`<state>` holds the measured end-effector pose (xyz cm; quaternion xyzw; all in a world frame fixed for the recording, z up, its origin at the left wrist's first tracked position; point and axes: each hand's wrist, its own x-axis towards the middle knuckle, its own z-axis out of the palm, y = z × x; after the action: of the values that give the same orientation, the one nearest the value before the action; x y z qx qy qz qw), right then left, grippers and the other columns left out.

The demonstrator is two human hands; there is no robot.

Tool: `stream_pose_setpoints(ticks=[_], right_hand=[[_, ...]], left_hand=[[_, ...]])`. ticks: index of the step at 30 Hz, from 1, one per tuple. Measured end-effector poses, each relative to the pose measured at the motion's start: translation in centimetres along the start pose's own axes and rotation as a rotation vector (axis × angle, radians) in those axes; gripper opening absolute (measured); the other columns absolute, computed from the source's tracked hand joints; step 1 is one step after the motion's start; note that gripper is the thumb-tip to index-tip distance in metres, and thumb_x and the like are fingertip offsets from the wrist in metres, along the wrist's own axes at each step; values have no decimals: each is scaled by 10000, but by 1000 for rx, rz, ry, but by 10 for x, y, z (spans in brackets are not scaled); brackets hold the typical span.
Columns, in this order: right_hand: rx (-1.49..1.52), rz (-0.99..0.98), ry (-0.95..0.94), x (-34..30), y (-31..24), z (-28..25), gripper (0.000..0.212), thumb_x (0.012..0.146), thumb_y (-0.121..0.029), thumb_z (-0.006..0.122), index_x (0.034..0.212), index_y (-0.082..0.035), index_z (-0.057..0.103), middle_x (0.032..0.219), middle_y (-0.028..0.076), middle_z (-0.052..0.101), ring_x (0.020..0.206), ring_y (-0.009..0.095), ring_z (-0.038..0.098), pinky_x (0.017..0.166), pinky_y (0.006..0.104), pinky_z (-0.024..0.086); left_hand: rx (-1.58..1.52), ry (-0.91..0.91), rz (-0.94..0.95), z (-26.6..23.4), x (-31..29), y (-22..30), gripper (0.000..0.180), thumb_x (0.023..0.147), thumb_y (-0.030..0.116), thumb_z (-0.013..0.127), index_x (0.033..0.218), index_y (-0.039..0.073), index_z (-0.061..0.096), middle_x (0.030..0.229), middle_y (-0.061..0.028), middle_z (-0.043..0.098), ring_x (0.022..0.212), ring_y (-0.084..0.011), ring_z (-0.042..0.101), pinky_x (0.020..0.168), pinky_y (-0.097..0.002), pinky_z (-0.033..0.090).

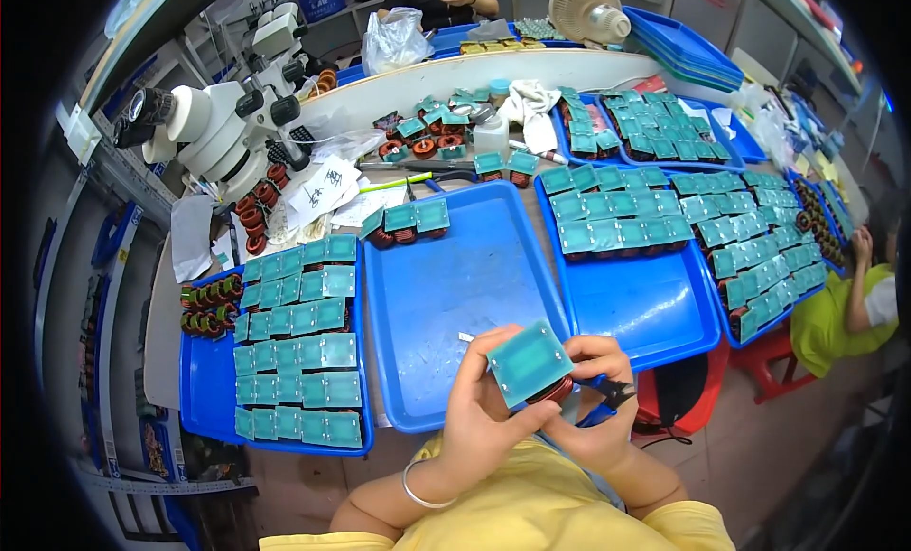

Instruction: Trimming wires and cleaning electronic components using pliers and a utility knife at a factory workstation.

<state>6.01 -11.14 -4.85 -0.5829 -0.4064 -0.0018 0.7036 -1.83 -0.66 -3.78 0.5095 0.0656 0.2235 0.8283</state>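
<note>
Blue trays (446,285) span eight to three o'clock; at five, left hand (474,420) grips a tilted, square teal board (529,363) over a reddish coil (553,391); right hand (600,439) holds cutters (613,392).

The left hand (484,418) and right hand (602,441) hold a copper-wound toroidal coil (555,391) capped with a square green circuit board (529,363) (blue-handled cutters (617,393) sit in the right). From the board, a stereo microscope (209,138) stands at ten o'clock, a blue tray (209,390) at nine.

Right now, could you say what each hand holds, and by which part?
Left hand: green-topped coil, by its side; right hand: pliers, by blue handles.
</note>
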Motion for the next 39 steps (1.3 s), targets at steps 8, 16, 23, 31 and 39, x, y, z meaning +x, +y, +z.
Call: stream_pose_setpoints(ticks=[8,16,23,31,39], right_hand=[[-304,242,-321,10,-10,-64,419,836,-330,445,933,74,496,923,224,545,829,227,586,780,392,490],[-707,-26,-565,28,-23,-58,487,824,-467,502,974,-6,551,874,122,540,816,310,532,787,381,420],[-873,-115,-637,31,-44,-50,412,722,-439,642,839,-59,532,717,75,427,631,236,454,559,323,333],[-934,-142,-683,27,-51,-53,467,735,-481,615,770,-25,521,689,82,411,608,251,434,542,334,338],[-940,-159,-720,27,-56,-55,460,734,-474,608,741,-29,489,693,96,396,612,255,423,552,341,341]], left_hand=[[-227,-44,-320,-13,10,12,663,896,372,482,1382,23,196,1293,-254,406,945,-278,576,902,-346,448],[-52,-82,-239,-20,6,6,795,693,340,763,1279,17,333,1064,-125,526,801,-181,553,650,-248,437],[191,-39,-136,-16,1,10,748,610,210,833,1197,20,409,1060,-102,531,840,-163,568,709,-258,478],[508,-175,52,-17,-1,16,738,554,213,861,1131,18,443,1064,-106,508,941,-187,553,792,-292,470],[684,-311,221,-23,4,14,741,547,230,857,1125,15,447,1046,-107,511,932,-189,556,781,-284,474]])
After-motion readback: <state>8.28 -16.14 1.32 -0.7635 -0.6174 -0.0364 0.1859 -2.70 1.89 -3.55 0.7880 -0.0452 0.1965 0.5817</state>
